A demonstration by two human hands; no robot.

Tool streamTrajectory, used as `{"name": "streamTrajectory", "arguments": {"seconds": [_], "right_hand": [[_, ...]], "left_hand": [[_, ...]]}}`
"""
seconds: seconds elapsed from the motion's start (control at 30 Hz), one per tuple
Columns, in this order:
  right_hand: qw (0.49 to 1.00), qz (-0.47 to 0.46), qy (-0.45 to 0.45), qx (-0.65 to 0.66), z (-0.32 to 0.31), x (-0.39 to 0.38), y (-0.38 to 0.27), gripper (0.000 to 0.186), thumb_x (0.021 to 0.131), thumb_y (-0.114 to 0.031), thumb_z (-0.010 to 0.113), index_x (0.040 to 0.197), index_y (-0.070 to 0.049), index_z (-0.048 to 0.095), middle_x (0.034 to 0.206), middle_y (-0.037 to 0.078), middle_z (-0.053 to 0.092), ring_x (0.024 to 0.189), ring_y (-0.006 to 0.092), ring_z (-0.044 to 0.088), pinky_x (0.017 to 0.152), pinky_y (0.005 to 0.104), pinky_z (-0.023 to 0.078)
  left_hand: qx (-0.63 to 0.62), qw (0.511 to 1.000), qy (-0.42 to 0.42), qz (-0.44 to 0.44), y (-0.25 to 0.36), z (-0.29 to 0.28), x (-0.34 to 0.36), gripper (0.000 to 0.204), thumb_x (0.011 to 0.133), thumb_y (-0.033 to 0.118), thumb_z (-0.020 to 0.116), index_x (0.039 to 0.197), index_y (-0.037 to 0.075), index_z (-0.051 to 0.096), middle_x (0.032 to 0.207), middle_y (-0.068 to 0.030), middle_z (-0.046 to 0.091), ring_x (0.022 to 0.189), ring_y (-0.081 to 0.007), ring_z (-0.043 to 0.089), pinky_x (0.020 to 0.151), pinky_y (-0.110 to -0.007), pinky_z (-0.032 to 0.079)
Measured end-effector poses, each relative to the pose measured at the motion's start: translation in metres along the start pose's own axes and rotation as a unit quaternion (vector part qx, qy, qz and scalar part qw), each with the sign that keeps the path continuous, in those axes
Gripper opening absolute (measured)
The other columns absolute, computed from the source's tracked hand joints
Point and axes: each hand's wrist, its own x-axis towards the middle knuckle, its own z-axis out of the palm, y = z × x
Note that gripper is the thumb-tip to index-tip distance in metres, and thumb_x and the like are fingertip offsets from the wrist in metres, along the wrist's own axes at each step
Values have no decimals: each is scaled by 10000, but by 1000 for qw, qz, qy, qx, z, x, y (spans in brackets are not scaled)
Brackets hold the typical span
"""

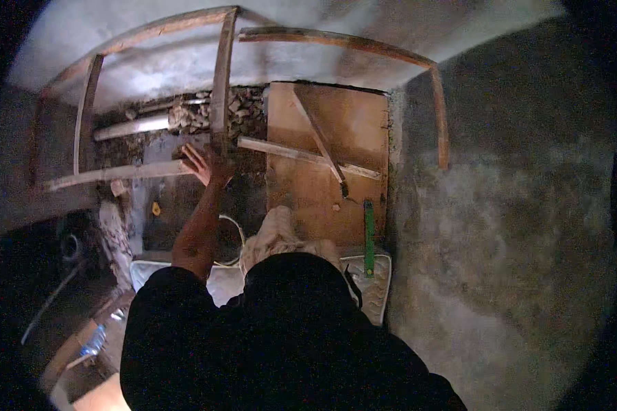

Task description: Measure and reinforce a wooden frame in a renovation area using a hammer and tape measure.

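Observation:
My left hand is stretched forward with fingers extended, touching the wooden frame where a light horizontal timber meets an upright piece. Whether it bears weight there I cannot tell. My right hand is not visible; my dark-clothed body hides that side. Beyond my body lies a brown board with two loose wooden strips crossed on it. A green tool, like a level, lies along its right part. A small yellow object and a white looped cable are near my left arm.
A padded mattress lies beneath me. Rubble and a pale pipe lie along the back. A concrete wall bounds the right. At lower left are a plastic bottle and a dark recessed area.

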Motion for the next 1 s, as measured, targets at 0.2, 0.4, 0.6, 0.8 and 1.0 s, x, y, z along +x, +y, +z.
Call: {"name": "streamTrajectory", "arguments": {"seconds": [0.2,0.4,0.6,0.8,1.0], "right_hand": [[996,-15,-40,-77,81,27,-97,326,874,-328,485,916,-8,526,560,29,416,444,129,392,408,300,333],[974,-97,-118,-167,140,55,-196,308,874,-313,473,934,-18,541,557,21,364,443,142,361,413,293,323],[954,1,-72,-290,171,37,-258,224,870,-294,497,874,-80,564,533,-2,336,433,121,339,397,273,276],[908,-87,-285,-294,40,235,-194,345,908,-261,427,1229,-135,419,1148,119,481,942,227,541,705,363,477],[751,-389,-488,-214,-127,367,-150,228,887,-227,469,999,-65,583,863,76,576,721,189,561,591,318,482]], "left_hand": [[-48,987,-143,-56,11,-37,6,804,605,422,644,1282,73,385,1417,-258,-55,1316,-386,-108,1006,-596,-61],[74,980,-170,-68,3,-41,-2,815,653,448,615,1326,98,317,1416,-263,-35,1315,-407,-67,1000,-613,-29],[-22,994,-94,-44,-2,-18,-3,760,748,533,498,1312,57,320,1405,-282,23,1312,-416,-22,998,-613,-4],[-39,993,-113,-6,19,-11,-5,734,750,469,544,1297,34,319,1360,-233,223,1302,-381,93,1010,-582,63],[6,989,-129,-68,73,1,29,854,669,388,650,1339,63,231,1365,-217,217,1299,-380,85,992,-610,70]]}}
